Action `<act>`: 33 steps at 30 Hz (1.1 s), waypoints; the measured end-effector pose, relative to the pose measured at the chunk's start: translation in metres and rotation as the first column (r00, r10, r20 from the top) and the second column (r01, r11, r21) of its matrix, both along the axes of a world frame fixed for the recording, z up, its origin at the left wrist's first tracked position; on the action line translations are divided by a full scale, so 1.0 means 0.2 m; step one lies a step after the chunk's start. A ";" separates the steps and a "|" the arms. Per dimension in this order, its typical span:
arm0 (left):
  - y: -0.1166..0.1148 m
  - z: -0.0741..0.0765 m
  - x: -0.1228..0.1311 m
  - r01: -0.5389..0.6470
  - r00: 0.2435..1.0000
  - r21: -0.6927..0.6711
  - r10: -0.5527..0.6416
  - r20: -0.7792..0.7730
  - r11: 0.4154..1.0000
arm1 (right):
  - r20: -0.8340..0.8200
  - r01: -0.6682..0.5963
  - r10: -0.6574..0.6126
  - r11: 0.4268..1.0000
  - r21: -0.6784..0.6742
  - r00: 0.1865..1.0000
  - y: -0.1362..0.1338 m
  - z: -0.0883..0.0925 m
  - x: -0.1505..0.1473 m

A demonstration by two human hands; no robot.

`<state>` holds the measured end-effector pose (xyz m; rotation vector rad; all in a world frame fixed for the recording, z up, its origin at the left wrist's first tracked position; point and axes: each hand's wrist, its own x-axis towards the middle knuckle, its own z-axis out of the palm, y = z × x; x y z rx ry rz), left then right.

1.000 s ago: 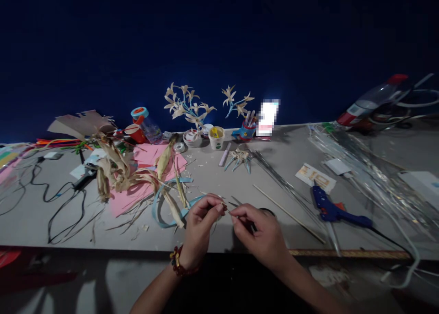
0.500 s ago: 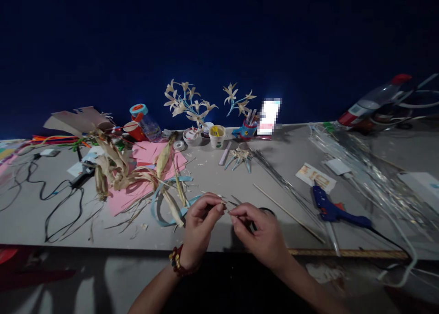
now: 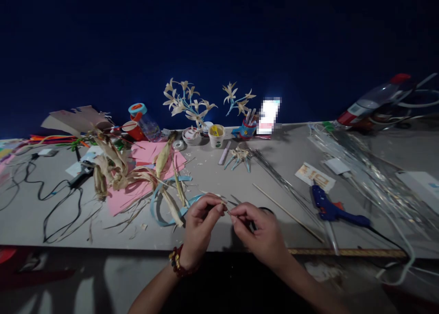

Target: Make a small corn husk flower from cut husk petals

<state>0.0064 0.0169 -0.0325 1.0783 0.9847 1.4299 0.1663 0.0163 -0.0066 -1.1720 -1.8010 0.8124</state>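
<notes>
My left hand (image 3: 204, 218), with a beaded bracelet at the wrist, is closed with thumb and fingertips pinching a small pale piece (image 3: 223, 204) that looks like corn husk. Just right of it, my right hand (image 3: 257, 227) pinches a thin strand, too fine to make out, against that piece. Partly hidden behind my right hand lies a pair of scissors (image 3: 235, 198). Left of my hands are a curled light blue ribbon (image 3: 156, 213) and dried corn husks (image 3: 169, 202). A thin stick (image 3: 290, 213) lies to the right.
A blue glue gun (image 3: 322, 202) lies at right by a bundle of wires (image 3: 284, 179). Behind stand husk flowers (image 3: 185, 101), a paper cup (image 3: 216, 140) and a lit phone (image 3: 269, 115). Pink paper (image 3: 120, 199) and black cables (image 3: 80, 204) cover the left. A bottle (image 3: 372, 99) leans far right.
The view has shifted very slightly. Both hands keep the same pinch, with barely any finger movement.
</notes>
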 end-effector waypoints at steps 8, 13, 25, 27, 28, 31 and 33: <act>0.00 -0.01 0.01 0.010 1.000 -0.015 -0.009 0.018 1.000 | -0.013 -0.003 0.003 1.000 0.000 1.000 0.00 0.01 0.00; 0.00 0.01 0.00 -0.029 0.989 0.059 0.037 -0.142 0.998 | -0.030 -0.003 0.003 1.000 -0.013 1.000 0.00 0.00 0.00; -0.01 0.04 -0.03 0.005 0.903 0.316 0.132 -0.409 0.949 | -0.040 -0.021 0.018 0.998 -0.061 0.999 -0.01 0.00 0.01; -0.01 0.04 -0.03 0.000 0.906 0.321 0.136 -0.402 0.947 | -0.021 -0.005 0.005 1.000 -0.023 1.000 0.00 0.01 0.00; -0.01 0.04 -0.03 -0.001 0.907 0.324 0.137 -0.398 0.946 | -0.004 -0.002 0.002 1.000 -0.001 1.000 0.00 0.01 0.00; 0.00 0.04 -0.02 -0.003 0.914 0.333 0.138 -0.382 0.943 | 0.057 -0.004 0.000 0.998 0.070 0.998 0.00 0.02 -0.01; 0.00 0.04 -0.02 -0.009 0.921 0.338 0.140 -0.365 0.941 | 0.088 -0.006 -0.005 0.992 0.123 0.996 0.00 0.03 -0.01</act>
